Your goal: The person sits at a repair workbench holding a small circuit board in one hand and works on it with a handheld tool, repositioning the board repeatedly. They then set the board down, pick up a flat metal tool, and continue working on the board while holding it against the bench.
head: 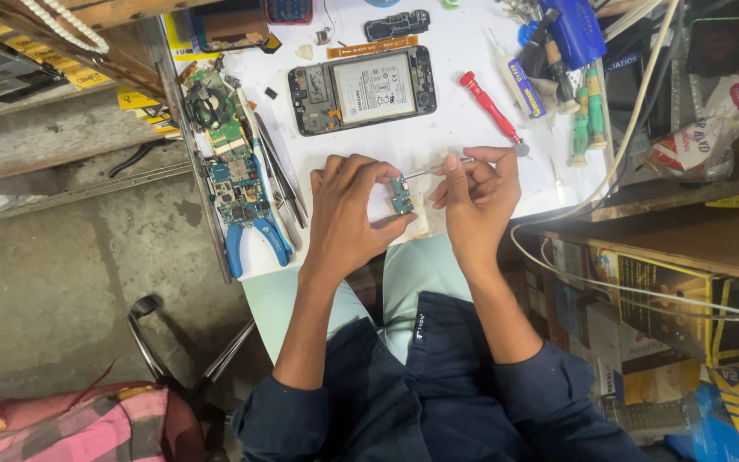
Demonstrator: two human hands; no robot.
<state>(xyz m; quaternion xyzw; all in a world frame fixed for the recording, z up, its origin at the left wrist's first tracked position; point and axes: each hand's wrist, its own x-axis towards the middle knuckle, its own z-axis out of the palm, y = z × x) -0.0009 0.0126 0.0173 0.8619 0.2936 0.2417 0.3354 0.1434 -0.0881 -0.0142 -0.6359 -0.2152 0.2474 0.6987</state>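
My left hand [348,210] pinches a small blue-green circuit board [401,196] against the white worktop [438,128] near its front edge. In my right hand [476,192] is a pair of thin metal tweezers [428,170], whose tip touches the top of the board. Farther back lies an opened phone [363,89] with its back removed, the battery and inner parts showing. A red-handled screwdriver [489,107] lies to the right of the phone.
Blue-handled pliers [254,244], loose circuit boards [228,162] and tweezers lie along the left edge. Green-handled screwdrivers [588,115] and a blue tool stand at the right. White cables [635,120] run down the right side over shelves of boxes. A concrete floor lies to the left.
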